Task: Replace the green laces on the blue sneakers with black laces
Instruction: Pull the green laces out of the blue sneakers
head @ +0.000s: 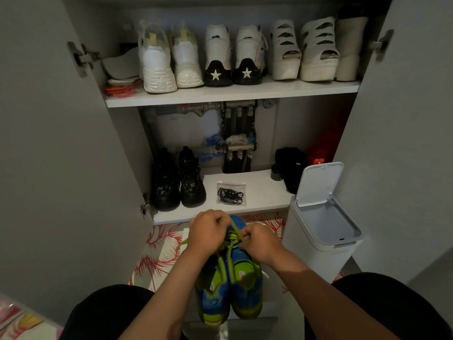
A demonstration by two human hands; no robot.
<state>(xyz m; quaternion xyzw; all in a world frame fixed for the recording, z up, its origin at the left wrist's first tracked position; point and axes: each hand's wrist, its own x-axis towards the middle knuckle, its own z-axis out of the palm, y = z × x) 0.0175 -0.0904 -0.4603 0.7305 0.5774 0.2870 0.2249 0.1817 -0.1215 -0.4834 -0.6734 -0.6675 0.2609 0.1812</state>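
Observation:
Two blue sneakers with lime-green trim (245,280) stand side by side on the floor between my knees, heels toward me. Their green laces (234,233) run up between my hands, and one loose end trails left over the mat. My left hand (208,231) pinches a strand of green lace above the toe area. My right hand (259,242) pinches the lace at the right sneaker's eyelets. A clear bag of black laces (231,193) lies on the cabinet's bottom shelf, just beyond my hands.
Black boots (179,180) stand left of the bag on the lower shelf. A white bin with its lid open (321,217) stands at the right. The upper shelf (232,94) holds several white shoes. Open cabinet doors flank both sides. A red-patterned mat (157,256) covers the floor.

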